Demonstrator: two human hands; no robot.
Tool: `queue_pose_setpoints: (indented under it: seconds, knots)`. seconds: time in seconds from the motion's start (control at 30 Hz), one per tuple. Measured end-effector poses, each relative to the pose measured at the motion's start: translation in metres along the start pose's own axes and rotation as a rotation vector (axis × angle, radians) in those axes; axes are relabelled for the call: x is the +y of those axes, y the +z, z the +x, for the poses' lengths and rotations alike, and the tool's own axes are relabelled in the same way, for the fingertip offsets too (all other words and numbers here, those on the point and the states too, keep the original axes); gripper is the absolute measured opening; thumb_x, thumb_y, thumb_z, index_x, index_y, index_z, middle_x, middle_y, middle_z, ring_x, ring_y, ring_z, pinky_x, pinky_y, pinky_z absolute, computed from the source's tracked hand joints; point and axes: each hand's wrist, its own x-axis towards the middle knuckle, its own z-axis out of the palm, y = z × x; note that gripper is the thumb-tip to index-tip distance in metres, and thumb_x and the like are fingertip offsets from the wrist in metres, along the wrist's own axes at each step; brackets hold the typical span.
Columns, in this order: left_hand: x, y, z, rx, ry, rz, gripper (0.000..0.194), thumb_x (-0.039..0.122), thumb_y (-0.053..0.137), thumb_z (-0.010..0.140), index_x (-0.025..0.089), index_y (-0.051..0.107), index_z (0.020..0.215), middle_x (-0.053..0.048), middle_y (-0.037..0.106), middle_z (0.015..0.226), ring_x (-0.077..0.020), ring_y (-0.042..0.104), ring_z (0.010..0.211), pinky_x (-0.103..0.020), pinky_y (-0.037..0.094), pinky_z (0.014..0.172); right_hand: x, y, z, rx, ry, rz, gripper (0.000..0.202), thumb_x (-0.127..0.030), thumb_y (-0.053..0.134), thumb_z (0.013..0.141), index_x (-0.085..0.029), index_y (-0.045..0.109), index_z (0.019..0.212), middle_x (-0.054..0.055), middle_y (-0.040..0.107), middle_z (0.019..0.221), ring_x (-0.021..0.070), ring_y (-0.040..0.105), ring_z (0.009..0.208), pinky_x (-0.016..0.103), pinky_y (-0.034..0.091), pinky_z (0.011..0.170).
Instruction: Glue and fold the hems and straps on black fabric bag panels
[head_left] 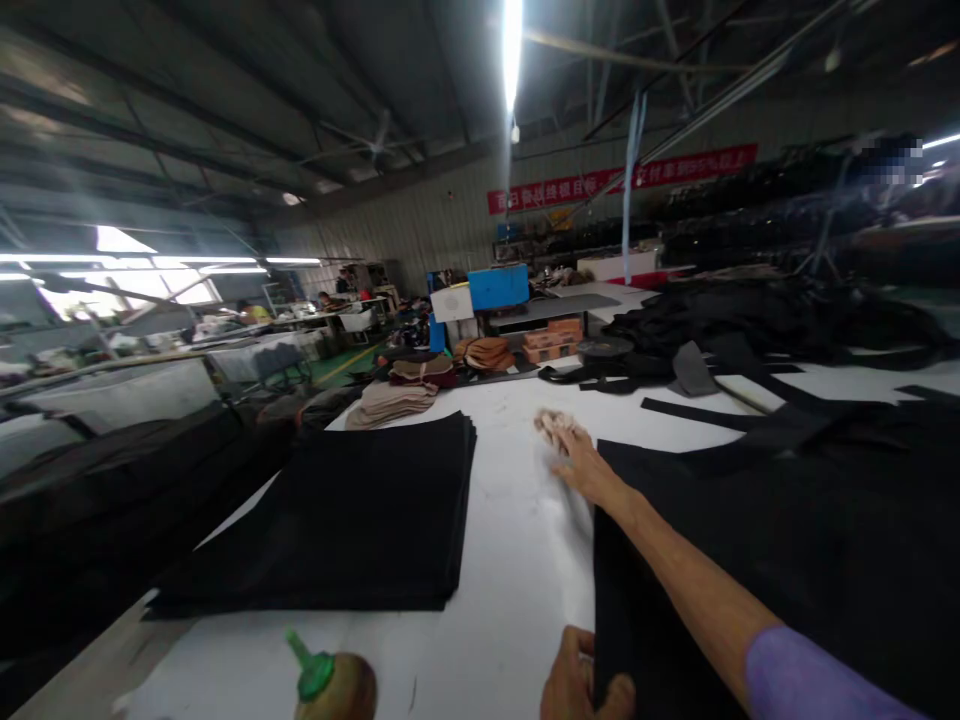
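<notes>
Reaching out over the white table (517,520), my right hand (574,455) is closed on a crumpled beige cloth (553,425), with the thumb apart from the fingers. My left hand (574,680) is at the bottom edge of the view. Its curled fingers and thumb grip the near left edge of a large black fabric sheet (757,560) that covers the right side of the table. A neat stack of black fabric panels (337,510) lies to the left. Near the front edge stands a brownish bottle with a green nozzle (337,685).
Beige folded pieces (394,403), brown round pieces (486,353) and orange-brown boxes (553,340) sit at the table's far end. Black strips (694,414) and a dark fabric heap (780,320) lie at the back right. Dark fabric piles (112,510) flank the left side.
</notes>
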Motion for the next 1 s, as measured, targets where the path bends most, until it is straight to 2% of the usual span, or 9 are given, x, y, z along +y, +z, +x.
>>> queue_pose_setpoints:
  seconds: [0.1,0.17,0.23,0.33,0.43,0.53,0.67,0.83,1.0]
  knots:
    - [0.008,-0.002,-0.004,0.027,-0.006,-0.031,0.013,0.031,0.051,0.075,0.022,0.045,0.083,0.001,0.06,0.067,-0.0159,0.056,0.06,-0.025,0.04,0.058,0.02,-0.031,-0.028,-0.025,0.02,-0.017,0.057,-0.034,0.051,0.086,-0.015,0.035,0.137,0.015,0.037,0.141,0.0277,0.034,0.129,0.042,0.035,0.1]
    - [0.016,-0.005,-0.006,0.019,-0.041,-0.067,0.011,0.032,0.047,0.078,0.022,0.045,0.084,-0.002,0.064,0.076,-0.0158,0.058,0.061,-0.025,0.042,0.059,0.032,-0.05,-0.076,-0.068,0.039,-0.039,0.05,-0.035,0.051,0.085,-0.019,0.044,0.132,0.011,0.044,0.137,0.026,0.038,0.127,0.041,0.034,0.101]
    - [0.026,-0.009,-0.007,0.01,-0.056,-0.089,0.013,0.034,0.044,0.08,0.022,0.046,0.083,-0.003,0.065,0.078,-0.0167,0.06,0.062,-0.026,0.044,0.058,0.04,-0.062,-0.139,-0.094,0.106,-0.072,0.046,-0.034,0.049,0.084,-0.019,0.051,0.128,0.012,0.049,0.134,0.0287,0.044,0.122,0.047,0.035,0.099]
    - [0.039,-0.016,-0.013,0.05,-0.037,-0.068,0.017,0.038,0.044,0.08,0.021,0.048,0.081,-0.003,0.065,0.072,-0.0192,0.062,0.066,-0.027,0.046,0.058,0.045,-0.06,-0.231,-0.154,0.313,-0.162,0.051,-0.036,0.05,0.082,-0.016,0.052,0.128,0.017,0.043,0.137,0.037,0.044,0.121,0.058,0.033,0.096]
    - [0.044,-0.022,-0.022,0.111,-0.025,-0.019,0.023,0.043,0.046,0.078,0.021,0.05,0.08,-0.003,0.064,0.069,-0.0204,0.062,0.065,-0.029,0.047,0.057,0.046,-0.043,-0.282,-0.205,0.38,-0.194,0.056,-0.042,0.054,0.079,-0.02,0.05,0.131,0.015,0.039,0.14,0.0362,0.039,0.125,0.056,0.031,0.099]
    - [0.038,-0.029,-0.031,0.137,-0.026,-0.015,0.026,0.047,0.044,0.077,0.021,0.05,0.08,-0.001,0.062,0.064,-0.0182,0.06,0.055,-0.028,0.047,0.054,0.042,-0.028,-0.288,-0.16,0.318,-0.172,0.057,-0.043,0.054,0.08,-0.024,0.047,0.133,0.012,0.035,0.142,0.0336,0.036,0.128,0.054,0.029,0.101]
    - [0.025,-0.05,-0.044,0.187,-0.035,-0.02,0.03,0.048,0.042,0.075,0.021,0.049,0.087,0.002,0.062,0.062,-0.0182,0.059,0.052,-0.029,0.047,0.053,0.032,-0.019,-0.268,-0.123,0.195,-0.136,0.057,-0.047,0.054,0.08,-0.026,0.046,0.133,0.01,0.036,0.142,0.0315,0.036,0.128,0.052,0.027,0.102]
    - [0.023,-0.074,-0.061,0.313,-0.031,0.081,0.038,0.05,0.043,0.073,0.018,0.05,0.093,0.0,0.06,0.058,-0.0218,0.061,0.057,-0.031,0.047,0.053,0.02,-0.019,-0.239,-0.076,0.055,-0.103,0.049,-0.044,0.056,0.081,-0.02,0.057,0.123,0.014,0.05,0.133,0.0325,0.046,0.12,0.051,0.035,0.096]
    - [0.026,-0.077,-0.073,0.372,-0.077,0.142,0.041,0.048,0.044,0.076,0.017,0.051,0.102,0.002,0.058,0.057,-0.019,0.056,0.047,-0.029,0.043,0.045,0.005,-0.021,-0.207,-0.056,-0.035,-0.025,0.033,-0.032,0.047,0.089,-0.015,0.061,0.114,0.014,0.06,0.118,0.0299,0.055,0.106,0.048,0.042,0.087]
